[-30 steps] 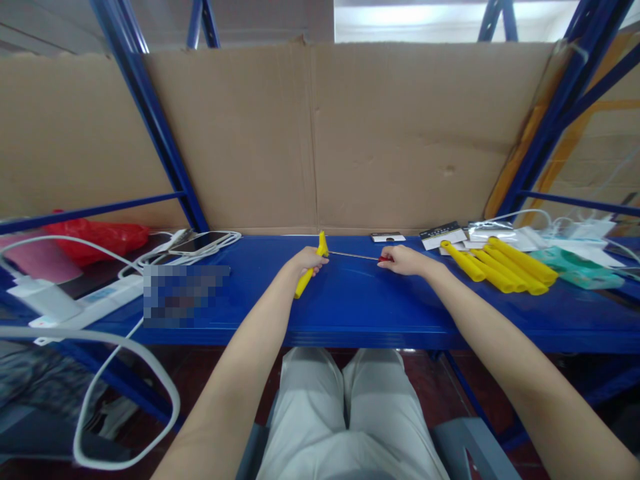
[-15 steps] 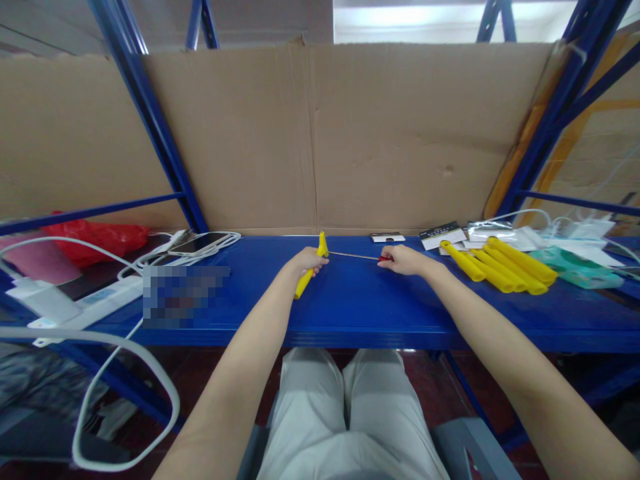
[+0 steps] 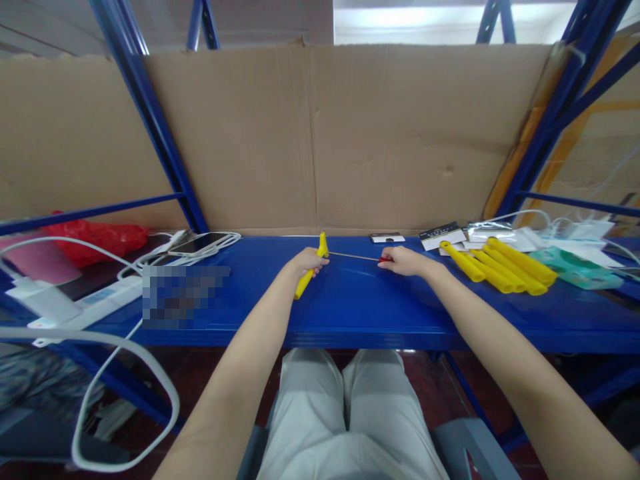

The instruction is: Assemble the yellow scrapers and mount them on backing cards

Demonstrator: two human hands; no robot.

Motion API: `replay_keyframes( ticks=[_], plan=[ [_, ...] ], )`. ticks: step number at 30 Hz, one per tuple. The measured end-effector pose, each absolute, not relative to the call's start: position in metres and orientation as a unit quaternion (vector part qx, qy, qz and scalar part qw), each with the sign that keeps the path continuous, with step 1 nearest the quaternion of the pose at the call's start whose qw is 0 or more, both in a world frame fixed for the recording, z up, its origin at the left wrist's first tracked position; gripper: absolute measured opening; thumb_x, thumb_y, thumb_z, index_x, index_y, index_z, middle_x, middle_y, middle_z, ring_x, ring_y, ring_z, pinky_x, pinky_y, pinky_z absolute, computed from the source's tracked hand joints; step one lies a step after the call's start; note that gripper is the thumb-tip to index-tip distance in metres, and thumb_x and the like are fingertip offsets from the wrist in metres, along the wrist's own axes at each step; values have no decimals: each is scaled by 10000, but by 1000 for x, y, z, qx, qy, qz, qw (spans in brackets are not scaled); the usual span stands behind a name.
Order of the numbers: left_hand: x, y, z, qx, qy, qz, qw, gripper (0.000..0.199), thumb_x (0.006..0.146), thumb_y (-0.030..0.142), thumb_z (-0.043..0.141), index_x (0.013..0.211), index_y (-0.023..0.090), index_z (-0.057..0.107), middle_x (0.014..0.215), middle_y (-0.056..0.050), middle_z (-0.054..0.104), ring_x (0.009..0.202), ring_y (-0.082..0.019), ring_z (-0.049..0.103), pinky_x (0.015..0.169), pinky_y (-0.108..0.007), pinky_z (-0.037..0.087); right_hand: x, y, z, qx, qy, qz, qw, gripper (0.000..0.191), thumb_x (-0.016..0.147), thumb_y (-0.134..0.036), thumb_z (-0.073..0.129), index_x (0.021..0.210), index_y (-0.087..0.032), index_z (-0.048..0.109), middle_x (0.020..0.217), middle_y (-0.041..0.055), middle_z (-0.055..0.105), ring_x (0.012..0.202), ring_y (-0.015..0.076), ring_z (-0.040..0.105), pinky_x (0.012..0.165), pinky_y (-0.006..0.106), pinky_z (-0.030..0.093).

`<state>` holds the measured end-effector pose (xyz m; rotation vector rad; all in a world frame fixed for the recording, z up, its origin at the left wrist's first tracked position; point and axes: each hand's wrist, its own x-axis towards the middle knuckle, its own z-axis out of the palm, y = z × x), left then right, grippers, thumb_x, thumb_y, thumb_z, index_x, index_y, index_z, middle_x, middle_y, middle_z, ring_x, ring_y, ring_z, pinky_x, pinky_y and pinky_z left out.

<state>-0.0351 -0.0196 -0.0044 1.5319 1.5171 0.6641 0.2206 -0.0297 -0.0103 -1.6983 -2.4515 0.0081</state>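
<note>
My left hand (image 3: pixel 307 261) is closed around a yellow tool (image 3: pixel 303 285) with a straight handle and a smaller angled head rising above the fingers. In my right hand (image 3: pixel 400 259) is a screwdriver (image 3: pixel 356 256), gripped by its red handle. Its thin metal shaft runs left, nearly level, and its end meets the side of the yellow tool's head. The exact contact point is too small to make out. Both hands are over the middle of the blue table (image 3: pixel 370 303).
Several yellow handles (image 3: pixel 515 267) lie at the right, beside a green plastic packet (image 3: pixel 575 268) and printed cards (image 3: pixel 443 235). At the left are a power strip (image 3: pixel 107 303), white cables, a phone (image 3: pixel 197 243) and a red bag (image 3: pixel 100 239). A cardboard panel (image 3: pixel 400 140) stands behind.
</note>
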Motion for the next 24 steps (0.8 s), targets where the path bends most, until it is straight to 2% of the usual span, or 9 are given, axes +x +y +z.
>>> replay_keyframes(
  ticks=[11,16,24],
  plan=[
    [-37,-13,-9,617,600,268,432,90,834,69,537,799,146,506,442,93,393,344,-43,350,397,-182,303,230,-33,-1,-588,-803,19,96,123,841,-264,539,813,-162,601,749,59,663,679,158,597,613,234,398],
    [-37,-14,-9,619,601,267,429,119,831,70,541,765,152,487,439,90,398,344,-39,351,389,-176,296,237,-32,-1,-574,-813,30,96,106,804,-248,569,826,-163,628,805,64,668,713,163,595,636,237,421],
    [-36,-16,-7,623,605,255,425,48,832,82,546,838,125,527,450,88,405,353,-41,356,401,-181,312,236,-29,-5,-561,-824,35,76,144,807,-262,569,857,-155,651,870,71,681,747,162,601,661,240,433]
  ],
)
